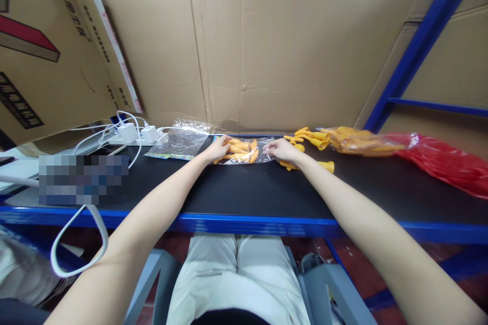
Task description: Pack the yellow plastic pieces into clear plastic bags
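Note:
A clear plastic bag point(266, 145) lies on the black tabletop in front of me, with several orange-yellow plastic pieces point(242, 150) inside it. My left hand point(219, 148) is closed on the bag's left end, over part of its contents. At the other end, my right hand point(281, 150) pinches the clear plastic, its fingers bent together. Loose yellow plastic parts point(318, 138), some with a flared cup-like end, lie just beyond and beside my right hand. My right forearm partly hides them.
Flat clear bags point(177, 143) lie to the left, near white chargers and cables point(127, 133). A filled bag of yellow pieces point(354, 142) and a red plastic bag point(446, 160) are at right. Cardboard point(285, 51) walls the back; a blue edge point(244, 223) runs along the front.

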A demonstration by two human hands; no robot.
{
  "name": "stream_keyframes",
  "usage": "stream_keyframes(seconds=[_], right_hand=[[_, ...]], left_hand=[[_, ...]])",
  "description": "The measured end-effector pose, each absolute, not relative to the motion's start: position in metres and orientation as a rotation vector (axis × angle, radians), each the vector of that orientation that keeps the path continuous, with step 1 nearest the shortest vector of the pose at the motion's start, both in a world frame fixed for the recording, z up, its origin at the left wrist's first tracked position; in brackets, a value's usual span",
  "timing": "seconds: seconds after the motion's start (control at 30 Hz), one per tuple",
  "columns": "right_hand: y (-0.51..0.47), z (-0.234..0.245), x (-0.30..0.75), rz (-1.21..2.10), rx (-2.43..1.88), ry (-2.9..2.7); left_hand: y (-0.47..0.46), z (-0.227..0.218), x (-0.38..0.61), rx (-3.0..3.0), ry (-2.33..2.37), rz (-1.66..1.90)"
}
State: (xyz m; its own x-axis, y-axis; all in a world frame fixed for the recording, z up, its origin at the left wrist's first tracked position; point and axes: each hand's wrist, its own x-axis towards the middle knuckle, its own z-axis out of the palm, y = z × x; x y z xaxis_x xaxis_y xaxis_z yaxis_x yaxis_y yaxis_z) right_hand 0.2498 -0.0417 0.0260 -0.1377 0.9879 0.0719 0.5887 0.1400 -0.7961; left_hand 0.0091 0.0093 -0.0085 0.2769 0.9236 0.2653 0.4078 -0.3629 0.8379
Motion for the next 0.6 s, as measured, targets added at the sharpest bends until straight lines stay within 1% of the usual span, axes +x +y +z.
stream_keyframes(seconds=[0.07,0.2,0.27,0.4,0.6], right_hand=[[-0.0433,0.0276,0.2518,0.925,-1.477,-1.833],[-0.0466,0.0317,0.2571,1.301,-1.296,-1.782],[-0.0462,0.0326,0.2591,1.42,-1.233,-1.734],[-0.0442,0.0323,0.2594,1.468,-1.237,-1.672],[-0.0452,0.0289,0.256,1.434,-1.22,-1.728]], left_hand=[[0.011,-0.0093,0.0085,1.919,1.198,1.03],[0.0129,-0.0102,0.0065,1.955,1.2,1.082],[0.0142,-0.0112,0.005,1.962,1.179,1.104],[0.0176,-0.0136,0.0029,1.967,1.159,1.112],[0.0181,-0.0133,0.0041,1.986,1.221,1.067]])
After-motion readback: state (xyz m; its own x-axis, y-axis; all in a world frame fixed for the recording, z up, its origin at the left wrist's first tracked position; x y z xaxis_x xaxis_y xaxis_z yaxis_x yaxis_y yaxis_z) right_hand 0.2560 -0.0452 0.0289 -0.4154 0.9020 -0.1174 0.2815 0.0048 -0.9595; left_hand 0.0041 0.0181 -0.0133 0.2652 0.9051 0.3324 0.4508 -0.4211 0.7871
